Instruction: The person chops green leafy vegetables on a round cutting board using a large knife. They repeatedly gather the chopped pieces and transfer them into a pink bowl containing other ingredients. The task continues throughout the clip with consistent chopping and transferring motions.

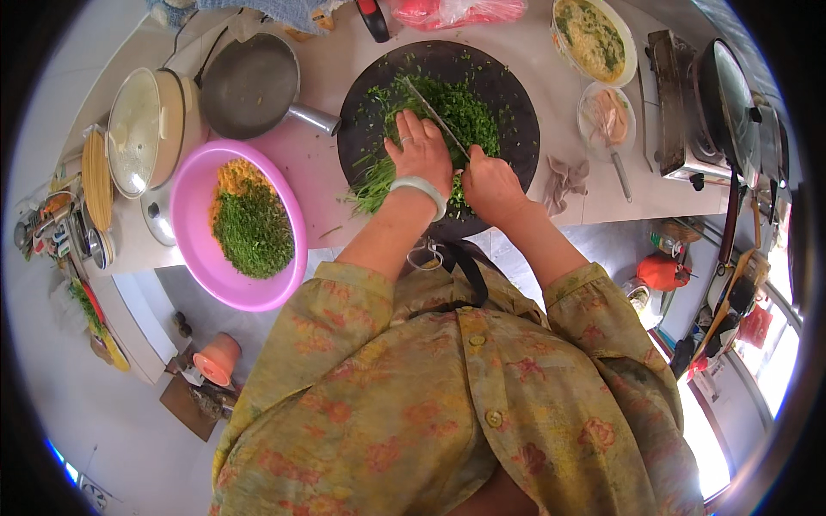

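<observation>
My right hand (pixel 493 187) grips the handle of a kitchen knife (pixel 435 116), whose blade lies across the greens on a round dark chopping board (pixel 523 148). My left hand (pixel 421 151), wearing a ring and a pale bangle, presses down on a bunch of long green stalks (pixel 376 184) just left of the blade. Finely cut greens (pixel 471 106) are heaped to the right of the blade, and loose bits are scattered over the board. Part of the stalks is hidden under my left hand.
A pink basin (pixel 187 258) holding chopped greens and an orange-yellow food juts over the counter's front edge. Behind it are a frying pan (pixel 251 84) and a lidded cream pot (pixel 135 129). Rightward sit a bowl of food (pixel 590 42), a small bowl with a spoon (pixel 603 116), a cloth (pixel 564 184) and a stove (pixel 697 151).
</observation>
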Motion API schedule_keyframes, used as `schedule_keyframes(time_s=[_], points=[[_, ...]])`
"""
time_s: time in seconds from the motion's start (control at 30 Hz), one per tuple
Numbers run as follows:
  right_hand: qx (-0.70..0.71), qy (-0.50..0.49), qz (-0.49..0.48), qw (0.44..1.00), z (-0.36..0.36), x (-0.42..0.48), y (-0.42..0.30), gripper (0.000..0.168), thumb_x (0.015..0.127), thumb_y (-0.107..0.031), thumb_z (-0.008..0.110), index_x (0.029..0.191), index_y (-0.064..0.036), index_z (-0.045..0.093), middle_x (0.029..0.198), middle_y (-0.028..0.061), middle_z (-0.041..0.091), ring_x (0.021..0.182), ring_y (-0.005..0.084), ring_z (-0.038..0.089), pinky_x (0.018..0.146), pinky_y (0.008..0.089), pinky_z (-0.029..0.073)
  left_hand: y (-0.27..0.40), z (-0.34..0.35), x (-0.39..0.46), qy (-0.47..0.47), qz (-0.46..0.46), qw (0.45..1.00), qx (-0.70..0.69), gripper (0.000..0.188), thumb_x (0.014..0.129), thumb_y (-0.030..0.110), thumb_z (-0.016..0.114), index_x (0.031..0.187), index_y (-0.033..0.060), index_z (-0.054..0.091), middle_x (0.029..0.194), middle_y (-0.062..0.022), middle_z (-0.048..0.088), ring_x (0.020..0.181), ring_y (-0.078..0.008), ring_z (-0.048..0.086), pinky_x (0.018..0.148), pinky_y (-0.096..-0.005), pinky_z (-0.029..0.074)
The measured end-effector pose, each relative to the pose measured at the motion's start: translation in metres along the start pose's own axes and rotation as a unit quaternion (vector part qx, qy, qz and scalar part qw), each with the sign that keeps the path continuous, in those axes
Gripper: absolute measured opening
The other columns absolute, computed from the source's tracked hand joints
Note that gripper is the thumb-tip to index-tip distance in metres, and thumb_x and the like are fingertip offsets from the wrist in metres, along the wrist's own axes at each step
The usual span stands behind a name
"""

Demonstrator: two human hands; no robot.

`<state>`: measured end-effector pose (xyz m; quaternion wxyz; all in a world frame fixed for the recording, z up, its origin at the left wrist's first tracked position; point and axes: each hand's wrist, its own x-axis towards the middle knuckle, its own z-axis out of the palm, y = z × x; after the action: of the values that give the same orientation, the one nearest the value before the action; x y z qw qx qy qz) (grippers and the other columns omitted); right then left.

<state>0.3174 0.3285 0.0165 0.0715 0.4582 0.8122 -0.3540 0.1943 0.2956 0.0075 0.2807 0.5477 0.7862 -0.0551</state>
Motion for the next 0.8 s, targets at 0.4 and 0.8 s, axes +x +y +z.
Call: schedule_keyframes(time_s=[0.4, 0.8], points=[[0.069, 0.098, -0.07, 0.99, 0.009, -0.007, 0.022, 0.019, 0.086, -0.013, 0.052, 0.094, 0.004, 0.049, 0.072, 0.0267, 0.06, 0.071, 0.0456, 0.06, 0.065, 0.0527, 0.048, -0.004, -0.004, -0.003, 0.017, -0.023, 0.999, -0.044, 0.111, 0.065, 0.043, 0.08, 0.143, -0.0039, 0.017, 0.153, -0.0226, 0.012, 0.143, -0.0335, 0.009, 0.11, -0.0587, 0.016], [0.1, 0.15, -0.053, 0.982, -0.018, -0.05, 0.018, 0.017, 0.089, -0.013, 0.051, 0.098, 0.001, 0.049, 0.068, 0.0242, 0.058, 0.065, 0.0429, 0.058, 0.06, 0.0501, 0.045, -0.014, -0.038, -0.024, 0.007, 0.002, 0.998, -0.061, 0.109, 0.066, 0.059, 0.071, 0.142, -0.0049, 0.026, 0.147, -0.0243, 0.027, 0.137, -0.0333, 0.028, 0.111, -0.0493, 0.022]])
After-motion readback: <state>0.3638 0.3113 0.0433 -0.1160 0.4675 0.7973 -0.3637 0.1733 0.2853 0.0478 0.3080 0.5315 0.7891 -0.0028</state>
